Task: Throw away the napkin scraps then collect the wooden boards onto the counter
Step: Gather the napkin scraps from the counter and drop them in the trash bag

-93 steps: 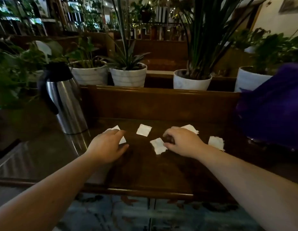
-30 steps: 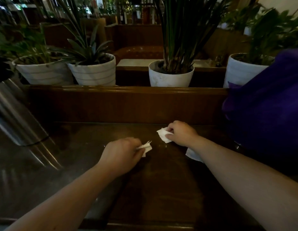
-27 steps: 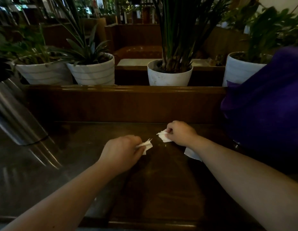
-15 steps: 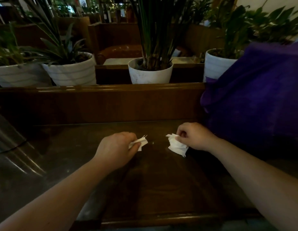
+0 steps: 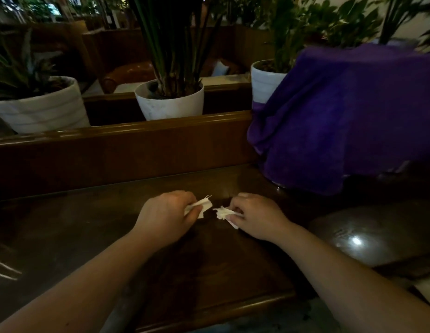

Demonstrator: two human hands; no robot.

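My left hand is closed on a bunch of white napkin scraps that stick out past the thumb and fingers. My right hand is closed on another crumpled bunch of napkin scraps. Both hands hover just above the dark wooden table, a short gap between them, near its far half. No loose scrap shows on the tabletop. No wooden boards are in view.
A raised wooden ledge runs along the table's far side, with white plant pots behind it. A purple cloth covers something bulky at the right. A dark rounded seat sits right of the table.
Both hands gathered the scraps off the table and now hold them bunched. The hands have drawn closer together, and the view has swung right, so the metal jug is out of frame.
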